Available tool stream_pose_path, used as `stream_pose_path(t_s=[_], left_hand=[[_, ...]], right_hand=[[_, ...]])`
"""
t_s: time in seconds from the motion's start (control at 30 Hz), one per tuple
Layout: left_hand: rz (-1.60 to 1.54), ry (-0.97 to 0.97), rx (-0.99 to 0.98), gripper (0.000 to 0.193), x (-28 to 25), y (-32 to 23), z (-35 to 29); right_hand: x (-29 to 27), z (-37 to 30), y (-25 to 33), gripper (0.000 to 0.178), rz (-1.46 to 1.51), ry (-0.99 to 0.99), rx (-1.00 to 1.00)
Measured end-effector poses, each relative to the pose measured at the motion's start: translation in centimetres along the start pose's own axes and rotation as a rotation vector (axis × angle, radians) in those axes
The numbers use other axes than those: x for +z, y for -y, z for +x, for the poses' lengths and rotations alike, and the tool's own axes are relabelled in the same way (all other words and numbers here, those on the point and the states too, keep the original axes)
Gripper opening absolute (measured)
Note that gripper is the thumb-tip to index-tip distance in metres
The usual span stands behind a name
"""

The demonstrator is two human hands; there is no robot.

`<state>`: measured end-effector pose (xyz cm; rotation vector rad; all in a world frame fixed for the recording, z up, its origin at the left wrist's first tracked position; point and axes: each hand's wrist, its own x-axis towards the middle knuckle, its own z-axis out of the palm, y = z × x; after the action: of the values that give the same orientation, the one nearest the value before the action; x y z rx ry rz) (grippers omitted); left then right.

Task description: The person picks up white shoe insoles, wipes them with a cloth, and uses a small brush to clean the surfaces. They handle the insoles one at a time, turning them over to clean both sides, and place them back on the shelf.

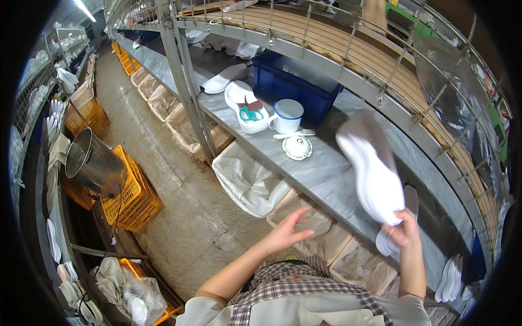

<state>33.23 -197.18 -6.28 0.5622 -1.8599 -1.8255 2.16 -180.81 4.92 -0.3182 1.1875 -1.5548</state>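
Observation:
My right hand (pixel 401 229) grips the near end of a white shoe sole (pixel 376 182), raised over the grey bench (pixel 321 176) and smeared by motion. The sole's far part looks greyish-brown. My left hand (pixel 289 232) hangs in front of the bench edge, fingers apart, holding nothing. Beyond it, a small white lid with a knob (pixel 297 148) lies on the bench beside a pale brush (pixel 295 133). Behind these stands a white enamel mug (pixel 288 115) with a blue rim. Teal-handled scissors (pixel 251 113) and a brown piece rest on another white sole (pixel 237 93).
A dark blue bin (pixel 272 81) stands at the back of the bench under a wire-edged shelf (pixel 261 36). Lined baskets (pixel 247 182) sit below the bench edge. Across the aisle, a metal bucket (pixel 97 165) stands on yellow crates (pixel 138 201). More soles (pixel 449 280) lie at the right.

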Motion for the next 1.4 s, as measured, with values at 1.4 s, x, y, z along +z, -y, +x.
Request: stream_pose_path(t_s=[1.4], left_hand=[[-1.446, -0.561, -0.42, 0.036, -3.5, -3.8, -8.8]], right_hand=[[24.4, 3.9, -15.6, 0.036, -0.556, 0.557, -0.515]])
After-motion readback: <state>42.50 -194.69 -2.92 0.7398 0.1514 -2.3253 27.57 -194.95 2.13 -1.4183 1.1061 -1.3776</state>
